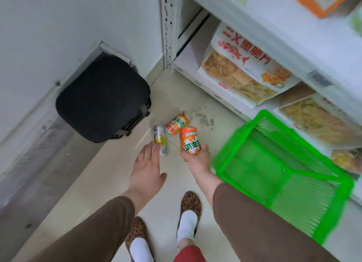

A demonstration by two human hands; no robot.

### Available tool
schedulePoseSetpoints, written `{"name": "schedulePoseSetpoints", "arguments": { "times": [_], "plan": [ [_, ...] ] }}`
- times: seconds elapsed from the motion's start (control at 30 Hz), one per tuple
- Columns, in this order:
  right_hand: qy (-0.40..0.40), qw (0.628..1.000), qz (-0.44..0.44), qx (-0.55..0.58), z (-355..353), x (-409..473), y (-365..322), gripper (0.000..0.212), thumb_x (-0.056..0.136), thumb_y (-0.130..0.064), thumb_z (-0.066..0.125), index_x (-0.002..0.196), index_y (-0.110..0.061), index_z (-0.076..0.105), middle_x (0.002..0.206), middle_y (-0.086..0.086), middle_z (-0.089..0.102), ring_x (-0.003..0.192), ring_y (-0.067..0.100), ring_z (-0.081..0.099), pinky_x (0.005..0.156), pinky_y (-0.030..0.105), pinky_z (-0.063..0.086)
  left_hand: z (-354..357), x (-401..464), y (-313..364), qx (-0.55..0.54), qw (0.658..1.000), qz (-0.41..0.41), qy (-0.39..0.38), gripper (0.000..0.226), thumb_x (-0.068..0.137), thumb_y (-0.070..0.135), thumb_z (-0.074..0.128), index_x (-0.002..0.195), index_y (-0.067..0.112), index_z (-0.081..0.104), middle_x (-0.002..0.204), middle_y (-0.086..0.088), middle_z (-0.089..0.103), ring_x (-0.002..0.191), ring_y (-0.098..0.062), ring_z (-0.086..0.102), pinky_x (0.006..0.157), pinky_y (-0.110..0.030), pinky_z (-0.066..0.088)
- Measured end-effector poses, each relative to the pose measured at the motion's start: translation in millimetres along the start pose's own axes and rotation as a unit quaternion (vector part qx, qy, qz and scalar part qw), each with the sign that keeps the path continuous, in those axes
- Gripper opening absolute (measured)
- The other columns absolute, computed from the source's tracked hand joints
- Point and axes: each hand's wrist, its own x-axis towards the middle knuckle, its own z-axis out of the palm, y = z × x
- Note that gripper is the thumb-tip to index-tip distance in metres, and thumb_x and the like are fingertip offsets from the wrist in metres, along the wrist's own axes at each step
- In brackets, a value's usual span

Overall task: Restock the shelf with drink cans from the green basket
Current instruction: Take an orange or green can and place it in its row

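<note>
My right hand (196, 161) grips an orange drink can (189, 139) just above the floor. A second orange can (176, 124) lies on the floor behind it. A slim silver and yellow can (160, 139) lies on its side to the left. My left hand (146, 168) is spread open over the floor, its fingertips touching that silver can. The green basket (282, 169) rests tipped on the floor to the right, with nothing visible inside. The white shelf (207, 85) stands behind it, its low level holding snack bags (241, 66).
A black suitcase (101, 99) stands on the floor at the left against the wall. The shelf's white perforated upright (167, 30) rises at the centre top. My feet in leopard-print shoes (189, 212) stand on the pale tiled floor below my hands.
</note>
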Motion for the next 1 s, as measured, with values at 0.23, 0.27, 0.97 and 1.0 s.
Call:
{"name": "schedulePoseSetpoints", "arguments": {
  "times": [0.23,0.27,0.97,1.0],
  "plan": [
    [0.052,0.978,-0.203,0.009,-161.5,-147.3,-149.3,0.065,0.070,-0.023,0.088,0.125,-0.020,0.055,0.114,-0.001,0.060,0.099,0.018,0.062,0.085,0.029,0.048,-188.5,-78.0,107.2,-0.017,0.992,0.095,0.084,0.094,0.078,0.027,0.071,0.154,0.011,0.019,0.159,-0.015,0.019,0.146,-0.033,0.019,0.119,-0.042,0.021],
    [0.055,0.972,-0.229,0.015,-183.7,-169.3,-168.3,0.067,0.070,-0.022,0.089,0.128,-0.022,0.055,0.116,-0.003,0.058,0.101,0.015,0.061,0.086,0.026,0.047,-214.7,-89.4,123.2,-0.017,0.988,0.113,0.101,0.093,0.077,0.026,0.071,0.154,0.009,0.021,0.159,-0.016,0.021,0.146,-0.034,0.020,0.120,-0.042,0.021],
    [0.201,0.900,-0.387,0.020,-564.3,-413.2,-279.0,0.070,0.080,-0.011,0.081,0.133,-0.042,0.047,0.130,-0.003,0.042,0.113,0.009,0.053,0.084,0.004,0.040,-429.1,-241.7,439.5,0.085,0.877,0.415,0.228,0.095,0.087,0.043,0.061,0.156,0.016,0.003,0.163,-0.005,0.009,0.150,-0.024,0.006,0.122,-0.037,0.010],
    [0.204,0.899,-0.387,0.011,-582.5,-411.9,-277.0,0.072,0.079,-0.011,0.082,0.135,-0.041,0.047,0.131,-0.004,0.042,0.116,0.011,0.052,0.090,0.009,0.042,-426.0,-244.1,456.7,0.091,0.870,0.426,0.231,0.093,0.088,0.043,0.059,0.156,0.017,0.003,0.163,-0.005,0.009,0.150,-0.024,0.005,0.122,-0.037,0.010]
  ]
}}
